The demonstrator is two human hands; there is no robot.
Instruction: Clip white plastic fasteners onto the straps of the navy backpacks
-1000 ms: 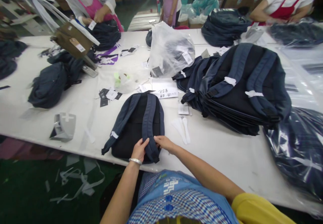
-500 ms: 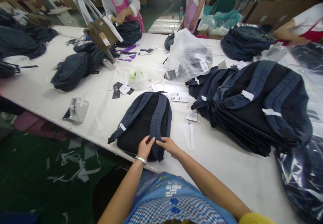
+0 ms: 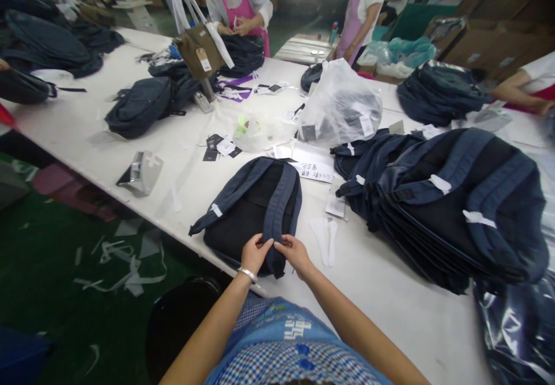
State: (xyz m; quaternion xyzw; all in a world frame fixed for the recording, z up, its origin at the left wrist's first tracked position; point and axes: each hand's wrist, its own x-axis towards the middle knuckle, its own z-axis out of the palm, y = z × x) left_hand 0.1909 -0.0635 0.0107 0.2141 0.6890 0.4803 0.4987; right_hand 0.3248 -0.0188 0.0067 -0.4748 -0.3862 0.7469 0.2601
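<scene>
A navy backpack [image 3: 249, 211] lies back-side up on the white table [image 3: 390, 292], straps toward me. My left hand [image 3: 255, 252] and my right hand [image 3: 295, 253] both pinch the lower end of its right shoulder strap [image 3: 277, 211] near the table's front edge. A silver bracelet sits on my left wrist. The other strap carries a white paper band. Two white paper strips [image 3: 327, 236] lie just right of my right hand.
A tall stack of navy backpacks [image 3: 451, 200] fills the right. A clear plastic bag [image 3: 342, 104], a handwritten paper note [image 3: 313, 168] and loose tags lie behind. More backpacks sit at far left. Other people work across the table. Paper scraps litter the green floor.
The view has shifted, so the table contents slid right and down. My hands stay on the strap end, fingers drawn closer together around it.
</scene>
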